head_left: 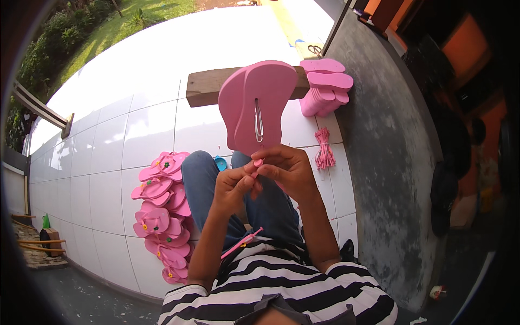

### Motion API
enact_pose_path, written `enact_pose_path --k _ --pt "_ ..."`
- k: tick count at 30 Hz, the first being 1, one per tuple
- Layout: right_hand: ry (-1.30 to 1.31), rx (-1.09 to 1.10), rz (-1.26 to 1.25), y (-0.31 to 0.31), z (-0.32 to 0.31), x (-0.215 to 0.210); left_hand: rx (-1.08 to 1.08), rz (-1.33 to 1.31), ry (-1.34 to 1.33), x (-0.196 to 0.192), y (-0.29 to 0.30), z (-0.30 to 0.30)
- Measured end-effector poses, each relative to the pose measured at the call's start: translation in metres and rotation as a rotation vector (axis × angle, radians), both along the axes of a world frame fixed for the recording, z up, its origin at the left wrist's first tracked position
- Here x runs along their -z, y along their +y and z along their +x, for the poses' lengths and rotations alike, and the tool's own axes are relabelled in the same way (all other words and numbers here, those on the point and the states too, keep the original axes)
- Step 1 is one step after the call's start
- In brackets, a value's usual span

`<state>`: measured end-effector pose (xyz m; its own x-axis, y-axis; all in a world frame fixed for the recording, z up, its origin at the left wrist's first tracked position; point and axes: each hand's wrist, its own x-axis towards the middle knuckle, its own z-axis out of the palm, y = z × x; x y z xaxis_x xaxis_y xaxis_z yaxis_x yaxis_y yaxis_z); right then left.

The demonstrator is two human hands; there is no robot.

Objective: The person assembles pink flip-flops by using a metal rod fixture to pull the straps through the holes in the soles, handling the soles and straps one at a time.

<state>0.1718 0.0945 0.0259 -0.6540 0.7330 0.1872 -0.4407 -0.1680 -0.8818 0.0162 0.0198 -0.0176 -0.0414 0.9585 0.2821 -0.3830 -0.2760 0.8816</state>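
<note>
Steadiness counts most in this step, since the left hand and right hand share one tiny hold. Both are closed at the fingertips, grasping a small, smooth pink rubbery piece above the knees. Fingers cover most of it, so its full shape cannot be told.

Just beyond the hands, two flat pink foam soles overlap in front of a rough brown wooden beam. A narrow silver wire loop juts from the front sole, its rounded end toward the hands. Whether the right fingers touch the sole's near edge is unclear.

A light, two-sided pinch seems best: soft material probably twists or slips if squeezed hard from one side. Shifting one hand's grip at a time would let the other steady the piece, and leaving the wire unbumped should avoid dragging at the foam.

The slim pink strap with a yellow flower lies across the lap, near the left forearm, so the elbow is best held clear of it. Further right, a tied bundle of thin pink straps rests on the white tiles, well apart from the hands.
</note>
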Motion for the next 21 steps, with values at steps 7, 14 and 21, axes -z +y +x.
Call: enact_pose_path --k 7,14,21 --pt "0.135 0.38 0.044 0.004 -0.019 -0.012 -0.449 0.171 0.326 -0.046 0.037 -0.026" --pt "0.132 0.415 0.114 0.002 -0.023 -0.017 -0.78 0.416 0.982 -0.117 0.076 -0.047" --pt "0.08 0.484 0.234 0.004 -0.025 -0.014 -0.853 0.541 1.154 -0.123 0.087 -0.037"
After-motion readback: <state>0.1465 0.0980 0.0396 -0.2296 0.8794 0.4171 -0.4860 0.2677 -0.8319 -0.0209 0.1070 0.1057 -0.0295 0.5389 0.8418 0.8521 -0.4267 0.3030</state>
